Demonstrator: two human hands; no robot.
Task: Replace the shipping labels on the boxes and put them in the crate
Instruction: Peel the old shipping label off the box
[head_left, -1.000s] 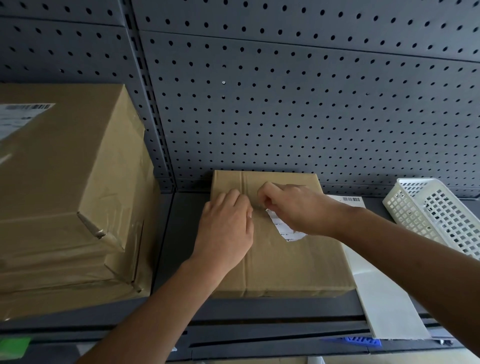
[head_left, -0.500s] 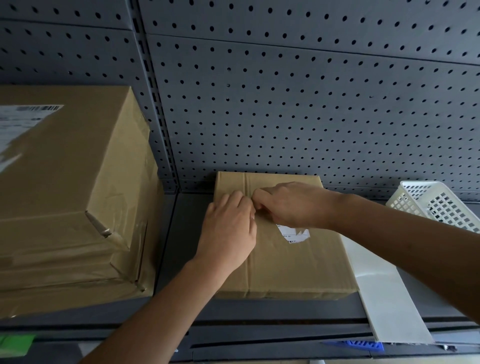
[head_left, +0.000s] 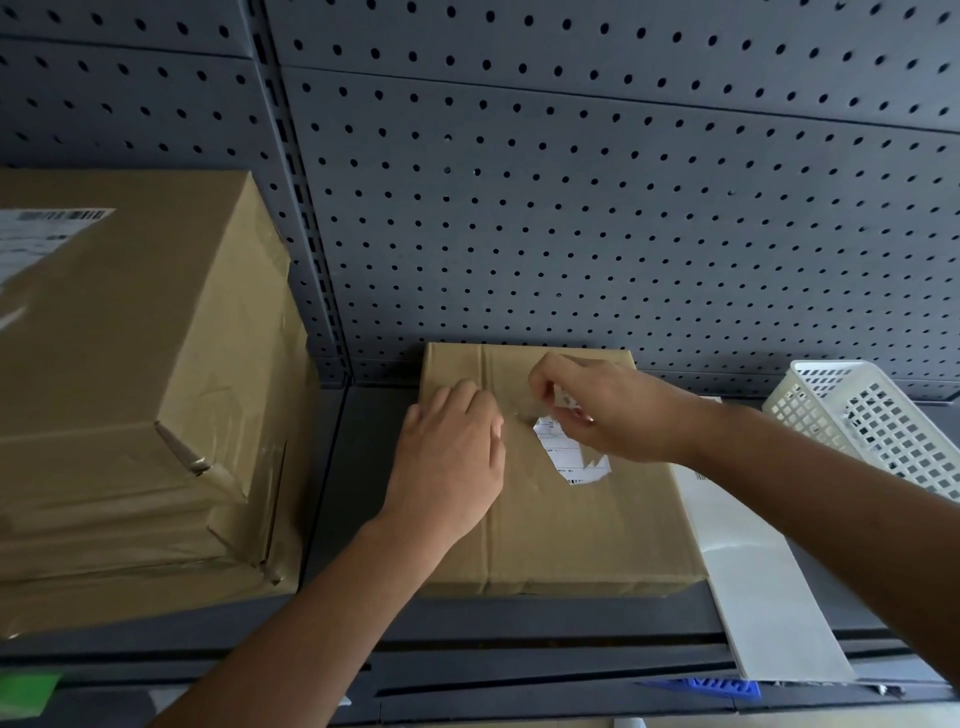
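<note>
A flat brown cardboard box (head_left: 582, 530) lies on the dark shelf against the pegboard. A torn white shipping label (head_left: 569, 452) is stuck on its top, with ragged edges. My left hand (head_left: 449, 457) rests on the box's left part, fingers bent down onto the cardboard. My right hand (head_left: 608, 410) is over the label's upper edge and pinches a peeled strip of label between thumb and fingers. A larger brown box (head_left: 130, 374) with its own white label (head_left: 41, 234) stands at the left.
A white plastic lattice basket (head_left: 878, 415) sits at the right on the shelf. A long white sheet (head_left: 763, 597) lies beside the flat box and overhangs the shelf's front edge. The grey pegboard wall (head_left: 571, 208) closes the back. A blue item (head_left: 711, 688) shows below.
My right hand moved left over the label, then lifted up with a peeled piece. More of the torn label shows now. My left hand stayed on the box.
</note>
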